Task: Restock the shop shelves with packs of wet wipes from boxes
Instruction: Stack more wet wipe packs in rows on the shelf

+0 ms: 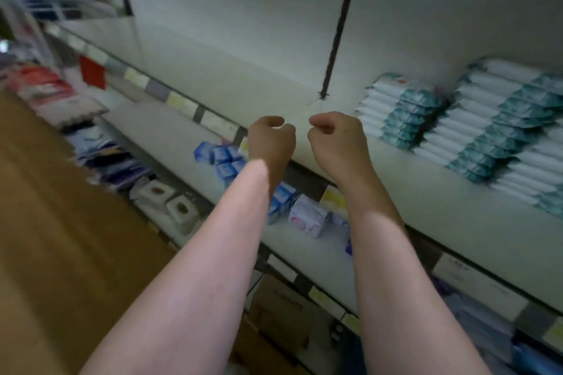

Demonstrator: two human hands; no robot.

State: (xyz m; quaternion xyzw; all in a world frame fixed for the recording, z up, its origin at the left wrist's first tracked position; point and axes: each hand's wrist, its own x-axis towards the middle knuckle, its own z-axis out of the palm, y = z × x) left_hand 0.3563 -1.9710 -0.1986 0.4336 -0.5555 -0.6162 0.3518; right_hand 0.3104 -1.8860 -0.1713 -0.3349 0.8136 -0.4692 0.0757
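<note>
Packs of wet wipes (475, 128) lay flat in two stacks on the shelf (426, 201), with their long axes roughly left-right in view and dipping slightly to the right. The stacks sat right of the right hand (336, 138), near but apart. The left hand (271, 137) was just beside it. Both hands had their fingers curled in and gripped nothing.

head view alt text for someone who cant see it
Two empty hands, the left hand and right hand, fingers curled, are raised before a white shop shelf; stacked wet wipe packs lie on it to the right.
</note>
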